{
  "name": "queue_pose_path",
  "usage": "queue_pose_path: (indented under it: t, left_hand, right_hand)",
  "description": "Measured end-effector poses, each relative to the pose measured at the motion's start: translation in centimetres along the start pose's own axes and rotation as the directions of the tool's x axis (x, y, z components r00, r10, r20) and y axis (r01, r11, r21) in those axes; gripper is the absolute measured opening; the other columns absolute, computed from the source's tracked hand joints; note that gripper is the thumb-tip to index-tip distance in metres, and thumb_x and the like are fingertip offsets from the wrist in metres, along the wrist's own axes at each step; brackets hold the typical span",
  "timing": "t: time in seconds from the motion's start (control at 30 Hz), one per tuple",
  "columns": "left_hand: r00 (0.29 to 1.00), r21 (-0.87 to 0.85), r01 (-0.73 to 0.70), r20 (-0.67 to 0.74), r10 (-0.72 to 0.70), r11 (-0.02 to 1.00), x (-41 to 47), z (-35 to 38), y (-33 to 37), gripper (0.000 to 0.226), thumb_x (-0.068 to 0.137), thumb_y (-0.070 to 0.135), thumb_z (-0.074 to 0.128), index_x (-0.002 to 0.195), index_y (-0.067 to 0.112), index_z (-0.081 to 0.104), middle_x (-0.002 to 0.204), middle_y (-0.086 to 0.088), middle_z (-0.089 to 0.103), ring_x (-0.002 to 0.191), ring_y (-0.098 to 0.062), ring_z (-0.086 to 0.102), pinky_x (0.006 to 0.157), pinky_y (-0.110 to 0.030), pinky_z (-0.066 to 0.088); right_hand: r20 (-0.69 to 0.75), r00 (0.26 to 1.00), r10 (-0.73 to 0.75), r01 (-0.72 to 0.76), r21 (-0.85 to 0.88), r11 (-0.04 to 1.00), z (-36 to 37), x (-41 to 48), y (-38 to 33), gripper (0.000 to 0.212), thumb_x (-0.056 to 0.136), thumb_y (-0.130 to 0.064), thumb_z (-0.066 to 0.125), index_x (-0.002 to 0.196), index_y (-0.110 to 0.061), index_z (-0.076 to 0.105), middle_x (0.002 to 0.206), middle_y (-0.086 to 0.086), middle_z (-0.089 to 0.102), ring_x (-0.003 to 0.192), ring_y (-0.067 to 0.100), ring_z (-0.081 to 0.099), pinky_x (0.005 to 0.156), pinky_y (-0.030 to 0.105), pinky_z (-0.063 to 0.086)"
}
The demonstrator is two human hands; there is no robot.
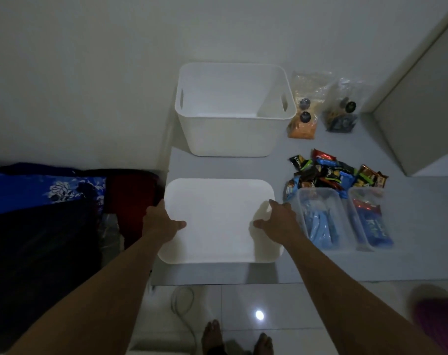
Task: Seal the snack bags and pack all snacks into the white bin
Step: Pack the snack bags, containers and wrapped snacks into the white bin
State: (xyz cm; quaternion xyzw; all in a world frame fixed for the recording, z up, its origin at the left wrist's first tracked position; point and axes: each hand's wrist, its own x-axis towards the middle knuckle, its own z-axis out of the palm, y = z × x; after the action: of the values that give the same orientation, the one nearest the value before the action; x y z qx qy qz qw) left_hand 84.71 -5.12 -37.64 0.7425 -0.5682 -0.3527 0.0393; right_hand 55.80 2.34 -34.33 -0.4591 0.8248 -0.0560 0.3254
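Note:
The white bin (228,135) stands open and empty at the back of the grey table. Its flat white lid (217,213) lies in front of it near the table's edge. My left hand (162,221) grips the lid's left edge and my right hand (279,221) grips its right edge. To the right of the bin lie two clear snack bags: one with orange snacks (303,124) and one with dark snacks (342,116), each with black clips on it. A heap of wrapped snack bars (333,172) lies right of the lid.
Two clear plastic tubs (320,216) (369,219) with blue-wrapped snacks stand at the right front. Dark and blue-patterned fabric (46,201) is piled left of the table. A white cabinet (423,103) rises at the right. A cable (182,303) lies on the tiled floor by my feet.

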Motion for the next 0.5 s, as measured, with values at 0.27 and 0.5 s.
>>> queue_pose_path:
  t: [0.27,0.5]
  left_hand:
    - [0.988,0.278,-0.134,-0.042,0.151,0.951,-1.1,0.7,0.9,0.083,0.087,0.038,0.062,0.156,0.022,0.017,0.152,-0.011,0.027,0.132,-0.034,0.034,0.104,-0.046,0.04]
    - [0.976,0.389,-0.18,-0.045,0.213,0.904,-2.5,0.2,3.7,0.071,0.093,0.048,0.052,0.153,0.02,0.027,0.155,-0.013,0.026,0.139,-0.034,0.028,0.11,-0.045,0.033]
  right_hand:
    - [0.017,0.997,-0.074,0.076,-0.181,0.98,1.6,-0.6,-0.5,0.066,0.09,-0.04,0.064,0.141,-0.007,0.039,0.147,0.012,0.028,0.133,0.035,0.03,0.104,0.041,0.039]
    - [0.025,0.995,-0.099,0.101,-0.084,0.991,0.7,-1.3,-0.6,0.064,0.094,-0.038,0.059,0.146,-0.009,0.035,0.149,0.01,0.034,0.134,0.03,0.039,0.107,0.039,0.038]
